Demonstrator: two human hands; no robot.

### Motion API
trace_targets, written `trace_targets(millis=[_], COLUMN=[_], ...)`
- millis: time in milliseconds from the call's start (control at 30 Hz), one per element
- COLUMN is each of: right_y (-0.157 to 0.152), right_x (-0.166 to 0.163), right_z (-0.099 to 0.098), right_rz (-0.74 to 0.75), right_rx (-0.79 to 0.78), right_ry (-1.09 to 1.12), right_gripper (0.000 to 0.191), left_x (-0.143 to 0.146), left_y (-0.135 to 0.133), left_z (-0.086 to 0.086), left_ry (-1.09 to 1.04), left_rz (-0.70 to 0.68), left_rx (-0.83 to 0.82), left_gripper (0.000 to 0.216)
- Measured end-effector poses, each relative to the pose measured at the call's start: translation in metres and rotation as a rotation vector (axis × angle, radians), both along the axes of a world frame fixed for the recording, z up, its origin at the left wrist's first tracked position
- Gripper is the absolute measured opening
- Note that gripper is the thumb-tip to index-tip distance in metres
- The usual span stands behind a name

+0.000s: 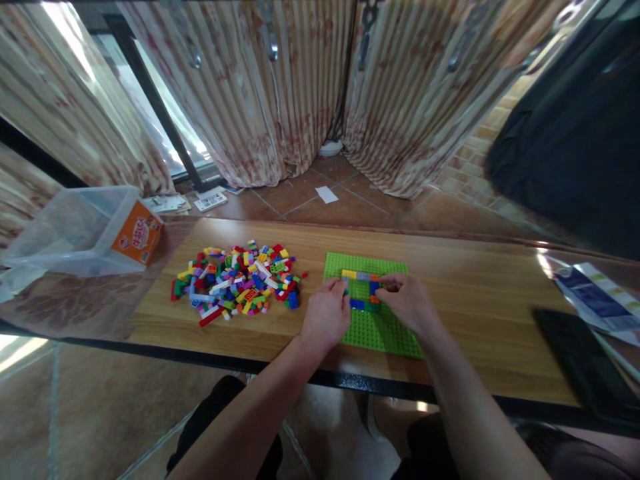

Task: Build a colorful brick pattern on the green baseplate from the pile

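Touches probably light, stiff brick frame [364,277], best held by outer walls, with left hand [327,312] and right hand [406,299], unclear whether pinching.

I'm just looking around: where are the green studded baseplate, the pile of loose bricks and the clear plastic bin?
Green baseplate [373,332]: head view, on bare studs toward its lower edge.
Pile of loose bricks [245,283]: head view, mid-heap.
Clear plastic bin [87,257]: head view, on its near wall.

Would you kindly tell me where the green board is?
In the head view, the green board lies right of the loose bricks, partly beneath the left hand and right hand.
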State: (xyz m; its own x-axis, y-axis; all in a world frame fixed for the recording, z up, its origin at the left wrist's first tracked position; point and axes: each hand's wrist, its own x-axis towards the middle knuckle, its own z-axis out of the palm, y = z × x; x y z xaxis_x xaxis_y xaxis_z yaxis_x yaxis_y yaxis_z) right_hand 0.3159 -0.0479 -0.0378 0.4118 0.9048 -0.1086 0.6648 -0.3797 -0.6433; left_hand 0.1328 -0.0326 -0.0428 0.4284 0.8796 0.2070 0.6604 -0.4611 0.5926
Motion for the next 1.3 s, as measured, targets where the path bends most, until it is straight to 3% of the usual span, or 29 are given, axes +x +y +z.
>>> trace_targets(millis=[400, 900, 1133, 1300], right_y=[0.001, 0.006, -0.002, -0.006], right_x=[0.02, 0.03, -0.003, -0.04], right_z=[-0.021, -0.016, 0.008, 0.015], right_rz=[0.081, 0.08, -0.062, 0.002], right_rx=[-0.013, -0.027, 0.145, 0.242], right_ry=[-0.074, -0.06, -0.126, -0.014], right_gripper=[0.035, 0.035, 0.037, 0.036], left_x=[0.003, -0.006, -0.02, -0.032], left_y=[-0.007, -0.009, 0.005, 0.02], left_z=[-0.002, 0.002, 0.01, 0.014], left_ry=[0.011, -0.111, -0.202, -0.299], left_rz=[0.002, 0.023, 0.139, 0.223], left_rx=[-0.041, -0.108, -0.049, 0.005], left_gripper=[0.025, 0.028, 0.025, 0.025])
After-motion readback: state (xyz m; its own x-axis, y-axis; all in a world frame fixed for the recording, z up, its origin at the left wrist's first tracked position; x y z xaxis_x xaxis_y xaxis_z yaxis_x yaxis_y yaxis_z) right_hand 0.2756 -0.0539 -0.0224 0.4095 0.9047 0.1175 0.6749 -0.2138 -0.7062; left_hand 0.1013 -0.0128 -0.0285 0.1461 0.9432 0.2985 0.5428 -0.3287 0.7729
